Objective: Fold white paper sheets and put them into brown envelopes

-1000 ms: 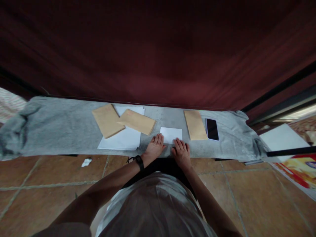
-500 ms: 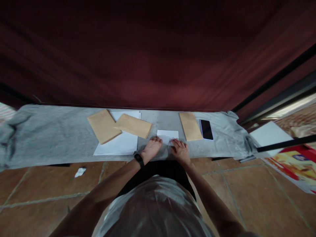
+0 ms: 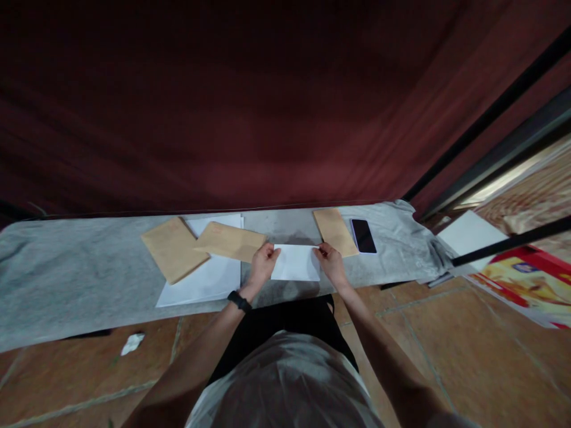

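Observation:
A small white sheet of paper [image 3: 295,263], seemingly folded, is held up between my two hands over the cloth. My left hand [image 3: 264,261] pinches its left upper edge between thumb and fingers. At the opposite edge my right hand [image 3: 329,260] grips the paper the same way. Just left of my left hand lies a brown envelope [image 3: 229,241], resting on larger white sheets [image 3: 205,285]. Another brown envelope [image 3: 173,249] overlaps those sheets further left. Beyond my right hand, a third brown envelope [image 3: 336,230] lies on the cloth.
A grey cloth [image 3: 89,267] covers the long narrow table. To the right lies a phone [image 3: 363,236] with a dark screen. A dark red curtain [image 3: 250,119] hangs behind. A printed red and yellow box [image 3: 530,279] stands at the right; a crumpled white scrap [image 3: 132,343] is on the tiled floor.
My hands have gone from pressing at the paper's near edge to pinching its two sides. The paper is now lifted and shows more of its surface. The camera view has shifted slightly.

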`<state>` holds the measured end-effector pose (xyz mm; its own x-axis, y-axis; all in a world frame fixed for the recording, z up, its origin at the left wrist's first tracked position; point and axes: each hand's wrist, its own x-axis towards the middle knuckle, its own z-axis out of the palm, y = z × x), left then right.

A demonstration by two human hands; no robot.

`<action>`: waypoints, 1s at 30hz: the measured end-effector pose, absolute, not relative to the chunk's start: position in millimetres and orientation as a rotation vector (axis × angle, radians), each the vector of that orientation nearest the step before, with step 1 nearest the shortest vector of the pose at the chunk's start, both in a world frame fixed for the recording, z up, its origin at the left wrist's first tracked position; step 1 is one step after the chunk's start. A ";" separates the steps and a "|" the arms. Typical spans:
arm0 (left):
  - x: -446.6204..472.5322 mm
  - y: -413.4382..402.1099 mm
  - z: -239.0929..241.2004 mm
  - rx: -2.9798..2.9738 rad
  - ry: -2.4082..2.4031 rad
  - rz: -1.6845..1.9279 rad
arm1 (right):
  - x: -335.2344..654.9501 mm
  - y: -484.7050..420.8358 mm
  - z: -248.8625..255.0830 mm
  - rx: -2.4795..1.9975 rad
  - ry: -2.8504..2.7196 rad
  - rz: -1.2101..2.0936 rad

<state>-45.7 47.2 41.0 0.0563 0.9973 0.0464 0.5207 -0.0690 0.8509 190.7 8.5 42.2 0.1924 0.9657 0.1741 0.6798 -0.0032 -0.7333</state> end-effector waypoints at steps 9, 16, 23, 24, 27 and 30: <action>-30.1 43.8 17.7 1.804 1.869 0.664 | 172.8 5.6 19.3 -1.932 -1.718 0.149; -20.8 41.7 17.2 1.959 2.027 0.522 | 136.1 -18.9 -3.2 -1.786 -2.133 0.013; -26.0 7.3 25.6 2.335 1.850 0.530 | 127.3 -26.4 -14.0 -1.824 -2.165 -0.052; -26.3 -0.9 23.4 2.416 1.744 0.526 | 127.7 -26.5 -14.3 -1.821 -2.170 -0.055; -28.5 -23.3 12.1 2.589 1.550 0.487 | 128.4 -26.8 -15.6 -1.809 -2.179 -0.064; -35.3 -34.8 3.7 2.661 1.508 0.423 | 128.0 -26.9 -16.8 -1.797 -2.166 -0.065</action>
